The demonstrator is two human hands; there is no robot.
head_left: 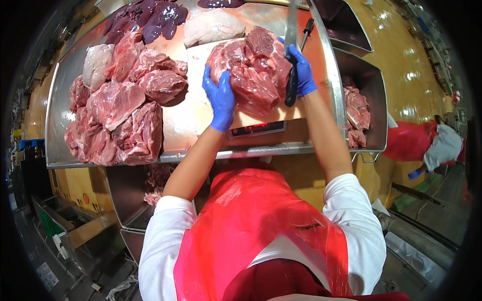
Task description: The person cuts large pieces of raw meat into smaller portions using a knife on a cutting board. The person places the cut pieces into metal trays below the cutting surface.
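A large piece of raw red meat (251, 70) rests on a pale cutting board (198, 118) in front of me. My left hand (219, 98), in a blue glove, cups its left side with the thumb apart from the fingers. At the opposite side, my blue-gloved right hand (301, 72) holds a knife (291, 85) against the meat. The knife's black handle points toward me and its blade points away; some fingers are hidden behind the meat. Just beyond that hand lies a thin tool with a black handle (309, 25), perhaps a sharpening steel.
Left on the metal table (173, 150) is a pile of meat cuts (120, 110). Dark organ meat (165, 20) and a pale fatty slab (213, 29) lie farther back. A scale (256, 129) sits near the front edge. Metal bins (379, 110) flank the right side; a person in red (409, 143) is beyond.
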